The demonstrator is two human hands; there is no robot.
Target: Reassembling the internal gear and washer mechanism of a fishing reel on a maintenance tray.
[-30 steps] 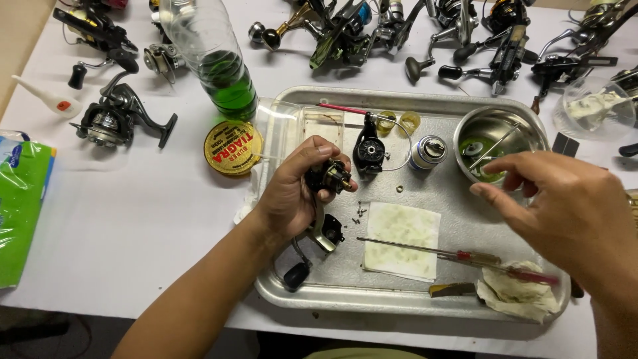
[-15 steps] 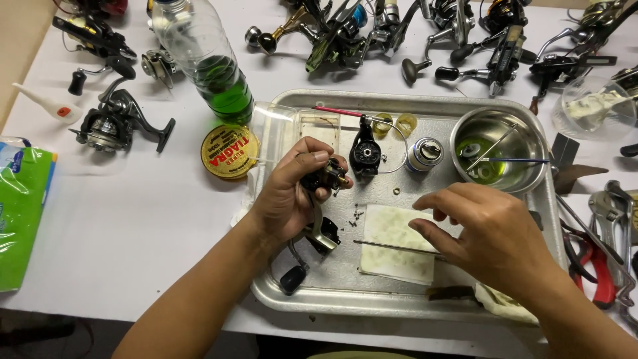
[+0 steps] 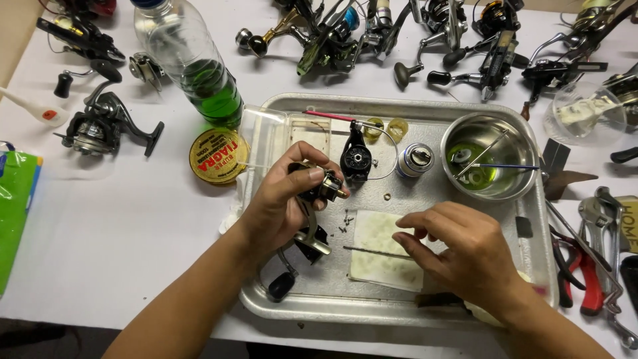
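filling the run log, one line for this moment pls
left hand: holds reel | right hand: on screwdriver, grip unclear | both over tray

Single head view, looking steeply down, close over metal tray (image 3: pixel 399 106) on table.

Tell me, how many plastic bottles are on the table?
1: a clear plastic bottle with green liquid at its bottom lies at the table's upper left, just above the round yellow tin, left of the metal tray. More could be hidden beyond the picture's edges.
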